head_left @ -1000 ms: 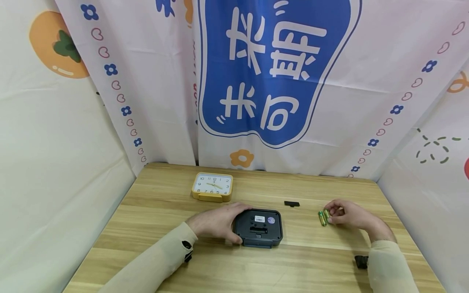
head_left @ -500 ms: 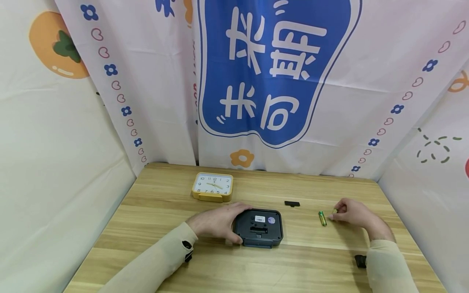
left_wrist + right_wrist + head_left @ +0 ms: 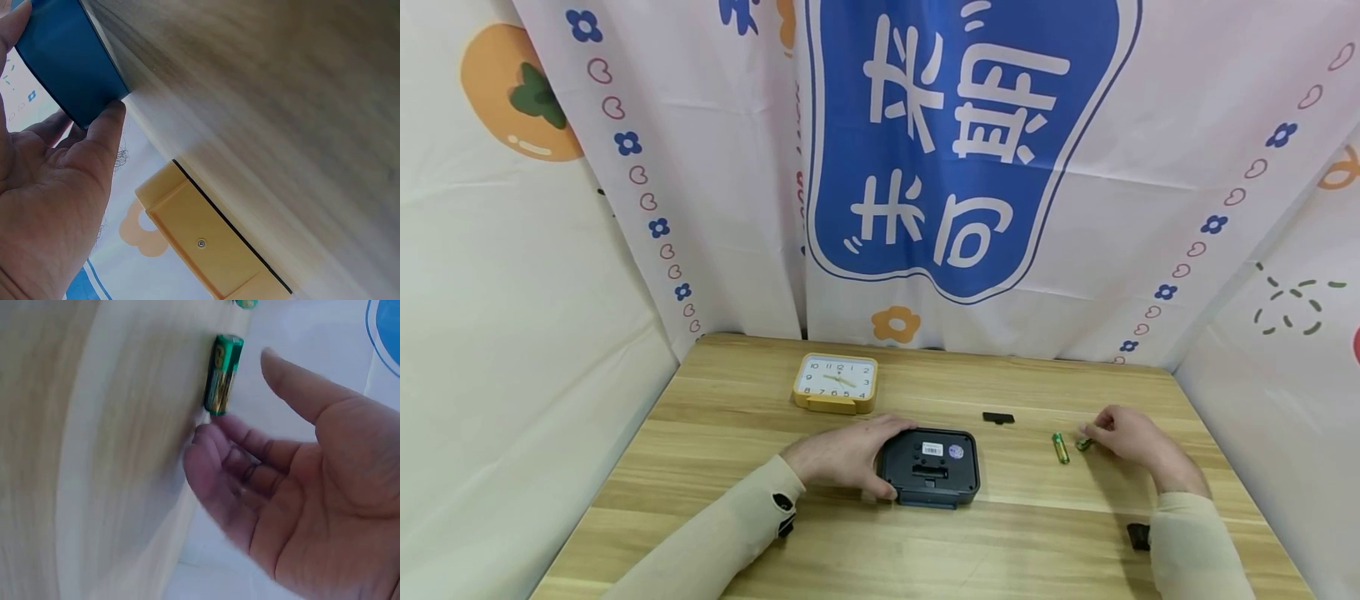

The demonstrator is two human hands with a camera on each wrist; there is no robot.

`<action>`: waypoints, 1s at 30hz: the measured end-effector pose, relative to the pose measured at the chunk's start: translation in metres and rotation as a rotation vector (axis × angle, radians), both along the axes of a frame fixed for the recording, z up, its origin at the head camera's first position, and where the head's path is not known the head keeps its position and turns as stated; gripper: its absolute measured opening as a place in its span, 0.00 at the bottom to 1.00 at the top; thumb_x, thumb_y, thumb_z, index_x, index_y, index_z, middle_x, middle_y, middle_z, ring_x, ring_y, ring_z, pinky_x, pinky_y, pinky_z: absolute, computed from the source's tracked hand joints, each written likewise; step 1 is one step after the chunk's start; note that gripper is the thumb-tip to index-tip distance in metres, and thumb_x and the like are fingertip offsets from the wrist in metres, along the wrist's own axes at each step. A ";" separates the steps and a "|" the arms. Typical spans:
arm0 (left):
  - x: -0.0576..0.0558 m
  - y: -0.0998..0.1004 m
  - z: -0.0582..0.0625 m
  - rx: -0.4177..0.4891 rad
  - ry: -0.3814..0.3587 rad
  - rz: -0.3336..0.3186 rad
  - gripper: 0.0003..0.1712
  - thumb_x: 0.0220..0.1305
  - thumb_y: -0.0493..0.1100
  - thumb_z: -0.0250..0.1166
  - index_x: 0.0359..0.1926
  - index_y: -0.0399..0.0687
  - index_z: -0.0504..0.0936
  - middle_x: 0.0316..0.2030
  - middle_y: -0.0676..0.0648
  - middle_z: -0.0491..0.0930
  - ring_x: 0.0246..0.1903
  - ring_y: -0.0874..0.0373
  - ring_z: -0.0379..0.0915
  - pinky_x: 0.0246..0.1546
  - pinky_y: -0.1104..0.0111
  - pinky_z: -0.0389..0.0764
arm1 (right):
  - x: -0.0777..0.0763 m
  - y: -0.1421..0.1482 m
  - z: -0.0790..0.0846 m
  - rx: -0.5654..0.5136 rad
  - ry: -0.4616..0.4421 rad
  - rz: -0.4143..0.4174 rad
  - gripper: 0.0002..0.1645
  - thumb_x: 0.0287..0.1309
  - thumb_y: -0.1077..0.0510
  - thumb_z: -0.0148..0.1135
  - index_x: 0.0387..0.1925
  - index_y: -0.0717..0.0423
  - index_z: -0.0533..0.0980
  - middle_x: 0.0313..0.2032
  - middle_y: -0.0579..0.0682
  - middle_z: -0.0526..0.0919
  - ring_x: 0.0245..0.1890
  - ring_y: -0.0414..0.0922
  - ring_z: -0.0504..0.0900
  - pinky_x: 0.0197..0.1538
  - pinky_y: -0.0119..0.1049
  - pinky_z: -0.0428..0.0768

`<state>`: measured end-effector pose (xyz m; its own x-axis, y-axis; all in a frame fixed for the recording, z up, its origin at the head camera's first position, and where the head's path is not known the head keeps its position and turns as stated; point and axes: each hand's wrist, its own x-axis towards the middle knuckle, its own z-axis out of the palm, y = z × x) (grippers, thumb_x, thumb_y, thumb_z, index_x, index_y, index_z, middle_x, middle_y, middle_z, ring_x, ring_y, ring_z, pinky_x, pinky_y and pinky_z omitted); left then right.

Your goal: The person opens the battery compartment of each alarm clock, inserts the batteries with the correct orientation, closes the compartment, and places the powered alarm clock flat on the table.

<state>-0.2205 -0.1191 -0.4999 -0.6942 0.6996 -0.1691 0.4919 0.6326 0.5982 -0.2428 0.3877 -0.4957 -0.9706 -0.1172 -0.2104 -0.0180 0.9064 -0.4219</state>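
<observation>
A dark blue alarm clock (image 3: 955, 487) lies face down on the table, its black back up with a battery slot uncovered. My left hand (image 3: 853, 454) grips its left side, thumb at the near edge and fingers at the far edge. In the left wrist view the clock's blue side (image 3: 69, 62) shows between thumb and fingers. To the right, my right hand (image 3: 1127, 435) is beside a green and gold battery (image 3: 223, 375). Its thumb stands apart from the battery, while the fingertips are right at the battery's end. Another battery (image 3: 1060, 448) lies just left of it.
Behind my left hand stands a yellow clock (image 3: 838, 377), its white dial up. A small black battery cover (image 3: 997, 417) lies between the blue clock and the batteries. Printed cloth (image 3: 737, 250) hangs along the back edge of the wooden table (image 3: 985, 550).
My right hand has picked one battery away from the other, shifted it slightly right, and loosened its fingers from it. The left hand and the blue clock have stayed in place.
</observation>
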 end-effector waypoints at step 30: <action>-0.001 -0.002 0.000 0.016 -0.022 -0.007 0.66 0.61 0.55 0.91 0.93 0.55 0.65 0.89 0.51 0.70 0.84 0.55 0.70 0.90 0.51 0.75 | -0.004 0.012 -0.009 -0.212 0.007 0.241 0.04 0.74 0.70 0.75 0.47 0.65 0.88 0.42 0.52 0.91 0.40 0.31 0.81 0.43 0.28 0.84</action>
<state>-0.2219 -0.1210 -0.5000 -0.6853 0.7076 -0.1726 0.4833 0.6191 0.6190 -0.2465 0.4001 -0.5045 -0.9110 -0.3842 -0.1501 -0.2249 0.7678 -0.6000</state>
